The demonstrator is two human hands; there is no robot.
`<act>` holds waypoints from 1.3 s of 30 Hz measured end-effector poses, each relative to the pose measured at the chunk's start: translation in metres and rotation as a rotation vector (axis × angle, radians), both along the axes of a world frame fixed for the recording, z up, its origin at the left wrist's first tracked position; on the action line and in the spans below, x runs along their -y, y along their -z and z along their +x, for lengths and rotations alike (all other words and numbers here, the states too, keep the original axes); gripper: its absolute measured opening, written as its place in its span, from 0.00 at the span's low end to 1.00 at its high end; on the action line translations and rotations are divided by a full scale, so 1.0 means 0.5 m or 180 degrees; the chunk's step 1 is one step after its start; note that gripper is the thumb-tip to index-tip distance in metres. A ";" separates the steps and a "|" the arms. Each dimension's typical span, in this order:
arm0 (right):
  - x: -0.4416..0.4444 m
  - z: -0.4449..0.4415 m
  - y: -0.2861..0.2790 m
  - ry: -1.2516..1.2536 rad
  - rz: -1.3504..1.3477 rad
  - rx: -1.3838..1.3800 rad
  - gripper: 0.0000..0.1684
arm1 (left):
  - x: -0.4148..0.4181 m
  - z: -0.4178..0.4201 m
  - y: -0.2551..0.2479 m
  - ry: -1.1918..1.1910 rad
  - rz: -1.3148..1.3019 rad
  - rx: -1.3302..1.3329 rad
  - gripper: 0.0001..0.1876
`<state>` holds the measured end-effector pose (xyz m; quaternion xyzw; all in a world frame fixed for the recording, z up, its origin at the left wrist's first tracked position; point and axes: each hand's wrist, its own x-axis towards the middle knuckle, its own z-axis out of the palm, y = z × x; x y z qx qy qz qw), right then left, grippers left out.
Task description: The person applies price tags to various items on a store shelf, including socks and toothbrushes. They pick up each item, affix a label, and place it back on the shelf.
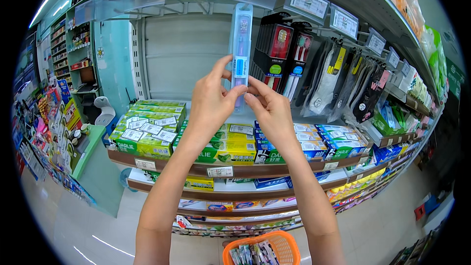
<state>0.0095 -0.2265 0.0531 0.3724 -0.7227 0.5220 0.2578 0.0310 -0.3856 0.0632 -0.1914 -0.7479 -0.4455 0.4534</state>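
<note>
A toothbrush in a pale blue and clear package (243,42) stands upright before me, its top level with the clear label holders. My left hand (212,97) grips its lower left side, thumb across the front and fingers reaching behind. On the lower right, my right hand (273,108) has its fingertips at the package's edge. Below both hands lie Darlie toothpaste boxes (235,146), partly covered by my forearms. Black-backed toothbrush packs (278,49) hang just right of the package.
Socks in packets (325,84) hang farther right. Loose label cards (151,128) lie on the green toothpaste boxes at left. An orange basket (290,244) below holds several packaged toothbrushes (254,254). A brown shelf edge (265,171) crosses beneath my arms; a green counter (90,151) stands left.
</note>
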 end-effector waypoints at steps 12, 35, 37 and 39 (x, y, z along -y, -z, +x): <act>-0.010 -0.045 0.014 -0.0153 0.0177 -0.0111 0.24 | -0.006 -0.042 0.013 -0.0331 -0.0065 -0.0154 0.33; -0.069 -0.025 0.076 0.0814 0.1867 -0.0472 0.20 | -0.003 -0.005 0.047 -0.0627 0.0085 0.0153 0.33; -0.067 -0.022 0.077 0.0802 0.1861 -0.0418 0.20 | 0.003 -0.001 0.062 -0.0639 0.0050 0.0159 0.34; -0.068 -0.023 0.076 0.0764 0.1822 -0.0325 0.21 | 0.004 0.008 0.075 -0.0676 0.0063 0.0192 0.34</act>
